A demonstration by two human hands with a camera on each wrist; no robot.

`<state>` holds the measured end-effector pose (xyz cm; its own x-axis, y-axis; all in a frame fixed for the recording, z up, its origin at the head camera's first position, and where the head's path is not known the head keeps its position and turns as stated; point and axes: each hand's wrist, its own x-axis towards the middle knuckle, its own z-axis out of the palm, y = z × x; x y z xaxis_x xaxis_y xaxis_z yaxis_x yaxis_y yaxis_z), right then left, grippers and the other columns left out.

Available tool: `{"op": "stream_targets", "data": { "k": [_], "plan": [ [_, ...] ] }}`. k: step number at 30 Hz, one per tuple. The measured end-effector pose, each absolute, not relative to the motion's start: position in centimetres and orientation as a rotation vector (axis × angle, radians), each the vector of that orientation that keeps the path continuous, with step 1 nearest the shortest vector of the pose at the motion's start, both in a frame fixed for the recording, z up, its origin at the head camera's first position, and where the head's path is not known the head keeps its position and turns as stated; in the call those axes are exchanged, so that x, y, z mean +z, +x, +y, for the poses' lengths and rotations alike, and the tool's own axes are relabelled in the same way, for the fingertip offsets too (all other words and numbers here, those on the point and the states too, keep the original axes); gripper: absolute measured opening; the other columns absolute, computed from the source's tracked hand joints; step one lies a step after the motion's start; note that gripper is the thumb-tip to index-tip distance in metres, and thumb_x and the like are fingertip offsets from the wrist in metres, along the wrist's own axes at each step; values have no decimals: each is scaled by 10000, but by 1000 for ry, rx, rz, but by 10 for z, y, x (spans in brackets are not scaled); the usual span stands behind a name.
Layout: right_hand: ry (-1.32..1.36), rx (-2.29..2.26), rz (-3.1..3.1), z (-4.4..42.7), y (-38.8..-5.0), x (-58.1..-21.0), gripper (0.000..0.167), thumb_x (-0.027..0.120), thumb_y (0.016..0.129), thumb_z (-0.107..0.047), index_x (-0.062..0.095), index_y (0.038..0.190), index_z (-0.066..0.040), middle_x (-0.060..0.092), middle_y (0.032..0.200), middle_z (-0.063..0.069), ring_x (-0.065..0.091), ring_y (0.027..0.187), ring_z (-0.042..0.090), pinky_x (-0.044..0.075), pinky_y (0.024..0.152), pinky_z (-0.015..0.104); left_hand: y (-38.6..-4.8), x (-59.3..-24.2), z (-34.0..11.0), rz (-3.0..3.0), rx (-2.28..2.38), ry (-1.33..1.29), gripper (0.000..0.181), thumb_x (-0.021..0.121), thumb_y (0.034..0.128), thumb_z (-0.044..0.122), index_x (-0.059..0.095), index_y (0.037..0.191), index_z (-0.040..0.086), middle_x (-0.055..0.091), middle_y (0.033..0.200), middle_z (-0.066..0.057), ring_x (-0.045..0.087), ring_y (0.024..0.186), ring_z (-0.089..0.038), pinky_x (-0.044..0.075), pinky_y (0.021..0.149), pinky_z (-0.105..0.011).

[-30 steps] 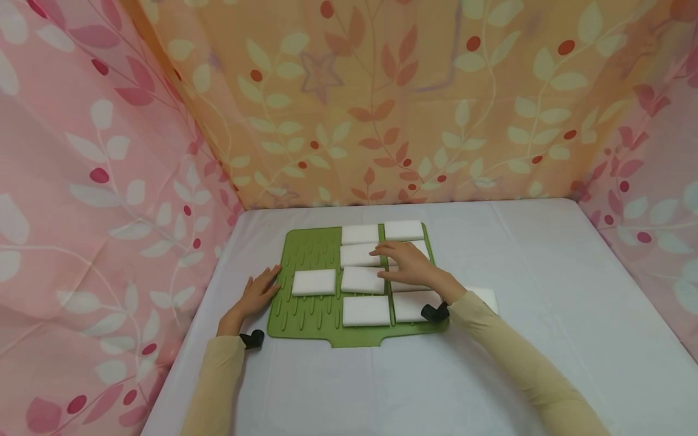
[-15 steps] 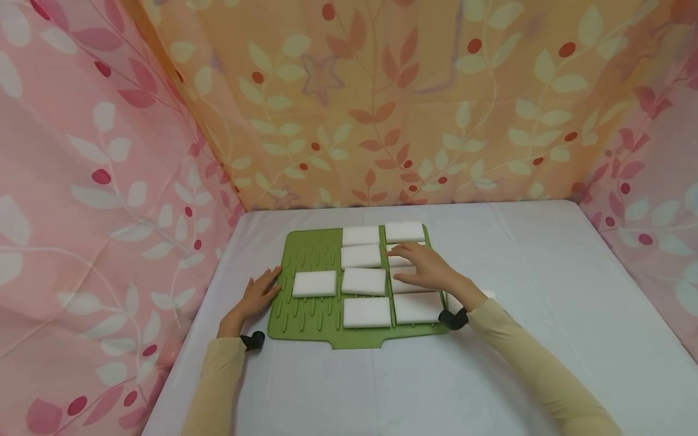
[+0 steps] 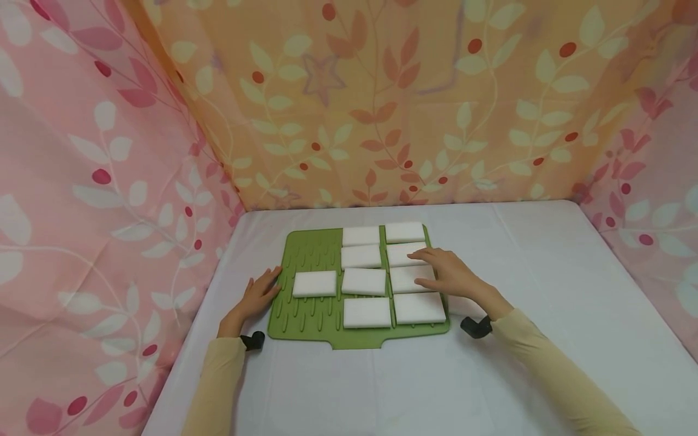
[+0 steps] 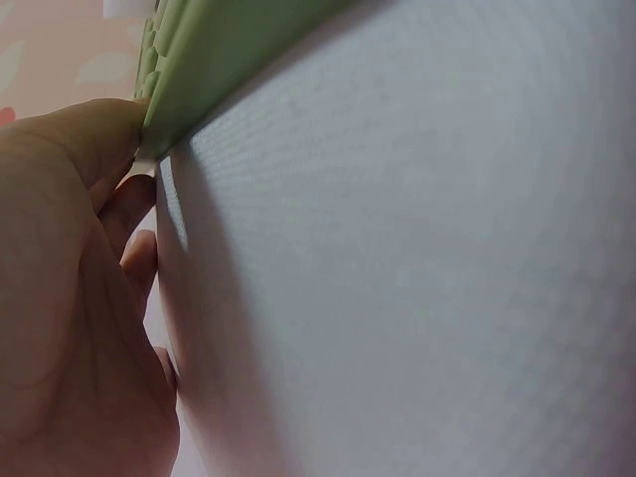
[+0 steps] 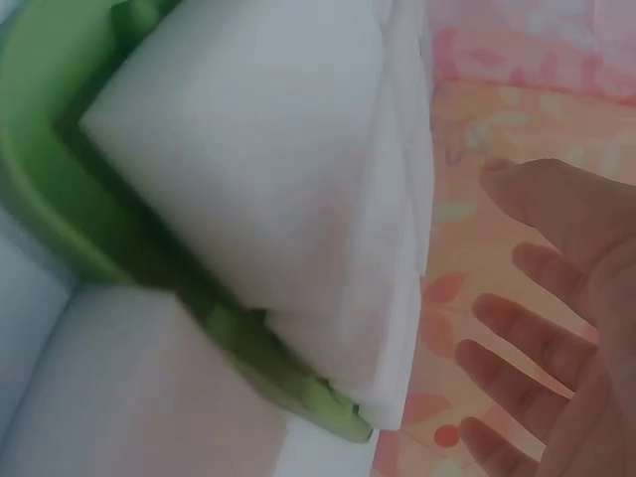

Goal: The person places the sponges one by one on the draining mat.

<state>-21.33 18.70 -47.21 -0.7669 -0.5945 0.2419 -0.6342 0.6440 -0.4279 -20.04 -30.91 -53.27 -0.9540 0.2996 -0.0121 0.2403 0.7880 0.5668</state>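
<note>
A green ridged draining mat [image 3: 311, 242] lies flat on the table, bearing white sponge blocks in columns. Its right column, with a front sponge block [image 3: 418, 307], and middle column, with a front sponge block [image 3: 367, 312], each hold several. A single sponge block [image 3: 314, 283] lies in the left part. My left hand [image 3: 259, 297] rests at the mat's left edge, fingers fairly straight; the thumb touches the edge in the left wrist view. My right hand [image 3: 455, 275] hovers over the right column with spread fingers, holding nothing. In the right wrist view its fingers [image 5: 532, 333] are apart from the blocks.
Another white block [image 5: 139, 388] lies on the table beside the mat's right edge, mostly hidden under my right arm in the head view. Black wrist cameras, left one [image 3: 253, 340] and right one [image 3: 476, 327], jut from both sleeves. Floral curtains [image 3: 371, 103] enclose the white table.
My right hand has moved to the right, from over the middle column to the right column's outer side, uncovering more blocks. My left hand and the blocks have stayed in place.
</note>
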Motion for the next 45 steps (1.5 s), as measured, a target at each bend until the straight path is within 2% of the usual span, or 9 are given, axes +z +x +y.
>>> {"op": "stream_targets", "data": {
  "k": [10,21,32,37,42,45],
  "plan": [
    [998,752,-2759,213,-204,-471,558,725,798,-321,548,1283,-109,559,1255,86,527,1133,301,387,902,559,-200,-535,-310,2881,886,437,554,456,979,236,259,1467,64,262,1495,-195,165,1391,-391,-14,1060,-638],
    [917,696,-2848,246,-188,-485,584,697,808,-406,542,1295,-124,532,1292,81,497,1171,301,398,890,549,-200,-535,-310,2877,875,434,561,454,980,237,244,1472,68,256,1501,-183,158,1397,-377,-22,1066,-630],
    [861,625,-2936,269,-168,-497,736,730,713,-539,538,1304,-144,542,1282,76,509,1158,305,416,894,533,-200,-532,-309,2888,869,432,554,463,976,216,257,1464,50,269,1491,-194,170,1391,-386,-7,1061,-641],
    [864,588,-2981,278,-160,-502,766,803,674,-430,512,1328,-156,534,1286,67,497,1160,305,419,891,528,-200,-533,-310,2887,869,443,548,453,981,222,259,1462,45,264,1490,-206,164,1388,-398,-11,1059,-642],
    [907,557,-2973,285,-157,-504,691,796,707,-259,513,1325,-140,556,1247,61,528,1112,287,445,861,483,-201,-534,-311,2871,867,430,559,445,984,250,242,1473,71,253,1501,-183,149,1399,-378,-32,1069,-624],
    [920,541,-2957,286,-158,-502,661,789,717,-225,524,1315,-132,570,1220,58,540,1089,280,454,845,473,-202,-535,-311,2866,867,430,561,446,983,252,241,1473,70,253,1501,-184,149,1399,-378,-33,1068,-625]
  ]
}}
